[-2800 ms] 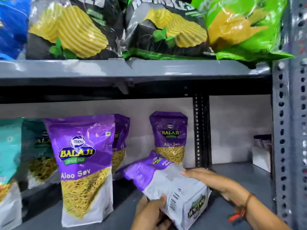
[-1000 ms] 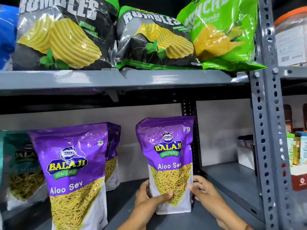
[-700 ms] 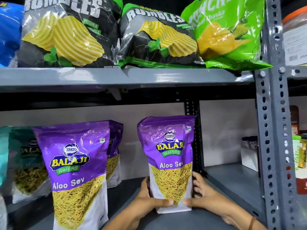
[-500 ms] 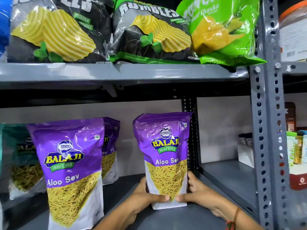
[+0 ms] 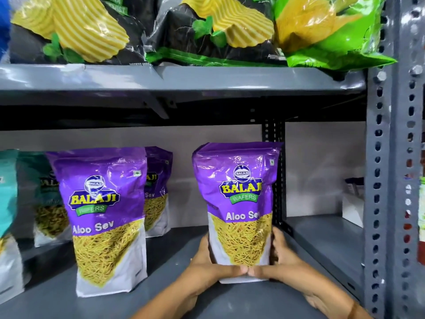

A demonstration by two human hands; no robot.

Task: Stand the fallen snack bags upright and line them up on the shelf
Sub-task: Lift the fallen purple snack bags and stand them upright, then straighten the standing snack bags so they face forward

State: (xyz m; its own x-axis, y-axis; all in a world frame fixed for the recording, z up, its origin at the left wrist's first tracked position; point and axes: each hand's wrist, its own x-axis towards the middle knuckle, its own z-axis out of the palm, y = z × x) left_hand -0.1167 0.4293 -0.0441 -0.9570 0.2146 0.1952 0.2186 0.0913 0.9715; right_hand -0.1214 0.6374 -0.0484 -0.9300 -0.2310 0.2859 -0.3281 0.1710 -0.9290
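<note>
A purple Aloo Sev bag (image 5: 239, 203) stands upright on the grey lower shelf (image 5: 69, 302), right of centre. My left hand (image 5: 207, 265) grips its lower left side and my right hand (image 5: 279, 261) its lower right side, thumbs meeting across the bottom front. A second purple Aloo Sev bag (image 5: 103, 217) stands upright to the left at the front. A third purple bag (image 5: 157, 192) stands behind it, partly hidden.
Dark teal snack bags (image 5: 48, 199) stand at the far left. The upper shelf (image 5: 184, 79) carries black chip bags (image 5: 207, 31) and a green chip bag (image 5: 328, 31). A perforated grey upright (image 5: 395, 180) bounds the right side; a white box (image 5: 351, 206) sits beyond the rear post (image 5: 273, 132).
The bag was lying tilted in my hands; it now stands upright on the shelf. My hands slid down to its base and my thumbs came together at the bottom front.
</note>
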